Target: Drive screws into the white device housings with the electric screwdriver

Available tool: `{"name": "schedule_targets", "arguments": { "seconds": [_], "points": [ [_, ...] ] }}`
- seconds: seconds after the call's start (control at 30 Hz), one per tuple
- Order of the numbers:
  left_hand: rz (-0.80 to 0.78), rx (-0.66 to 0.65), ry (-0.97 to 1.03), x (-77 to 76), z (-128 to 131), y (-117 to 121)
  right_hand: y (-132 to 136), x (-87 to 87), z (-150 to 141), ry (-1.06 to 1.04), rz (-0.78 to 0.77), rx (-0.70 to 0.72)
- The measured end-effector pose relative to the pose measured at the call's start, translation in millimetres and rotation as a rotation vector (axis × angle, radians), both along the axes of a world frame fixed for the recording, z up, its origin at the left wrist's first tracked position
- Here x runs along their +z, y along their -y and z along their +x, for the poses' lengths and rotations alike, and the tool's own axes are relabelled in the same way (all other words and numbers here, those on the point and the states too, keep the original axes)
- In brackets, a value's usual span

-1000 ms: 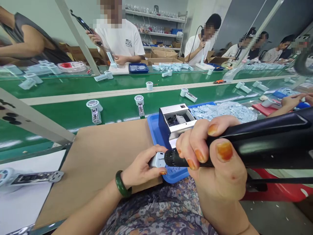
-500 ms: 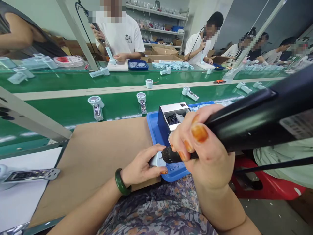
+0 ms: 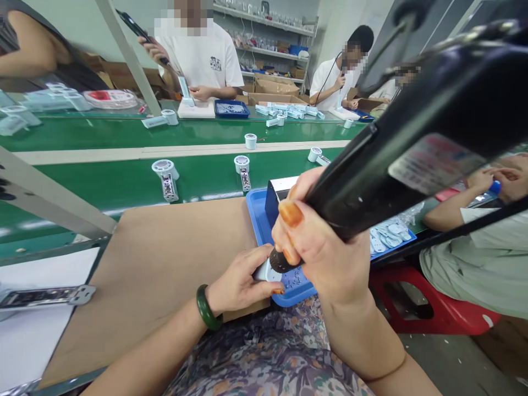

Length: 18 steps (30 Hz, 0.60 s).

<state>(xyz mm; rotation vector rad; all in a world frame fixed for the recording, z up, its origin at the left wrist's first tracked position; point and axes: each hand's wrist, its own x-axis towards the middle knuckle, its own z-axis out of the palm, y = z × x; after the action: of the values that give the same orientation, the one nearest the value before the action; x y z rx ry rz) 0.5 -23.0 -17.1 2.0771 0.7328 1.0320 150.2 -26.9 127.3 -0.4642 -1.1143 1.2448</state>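
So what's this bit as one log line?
left hand: holding pale-blue part; right hand: gripping black driver, nose at part; blue tray: small dark bits inside

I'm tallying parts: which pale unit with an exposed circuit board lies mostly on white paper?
The unit at the picture's far left; the other units with exposed boards, farther back, lie on the green belt.

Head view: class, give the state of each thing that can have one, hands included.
Left hand, closed on the pale blue part
Right hand, wrapped around the black tool
Black tool, tilted nose-down
Pale blue part, held, partly hidden
Blue tray, holding small dark pieces and a box
Device on white paper, inside exposed
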Motion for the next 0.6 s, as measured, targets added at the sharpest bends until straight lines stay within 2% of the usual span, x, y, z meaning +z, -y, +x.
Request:
{"name": "schedule_targets", "arguments": {
  "seconds": [0.13,0.3,0.4,0.6],
  "points": [
    [0.015,0.000,0.037,-1.9,-2.6,-0.4,-2.5,-7.1,2.4,0.015,0.051,0.040],
    [-0.098,0.008,0.047,-5.5,-12.0,-2.7,-5.1,-16.0,12.3,-0.019,0.167,0.089],
    [-0.108,-0.025,0.069,-6.2,-13.1,-2.9,-3.6,-14.6,16.9,-0.033,0.170,0.117],
    [-0.113,-0.055,0.104,-3.4,-9.2,-2.3,-4.4,-5.6,16.7,-0.051,0.117,0.079]
  ]
}}
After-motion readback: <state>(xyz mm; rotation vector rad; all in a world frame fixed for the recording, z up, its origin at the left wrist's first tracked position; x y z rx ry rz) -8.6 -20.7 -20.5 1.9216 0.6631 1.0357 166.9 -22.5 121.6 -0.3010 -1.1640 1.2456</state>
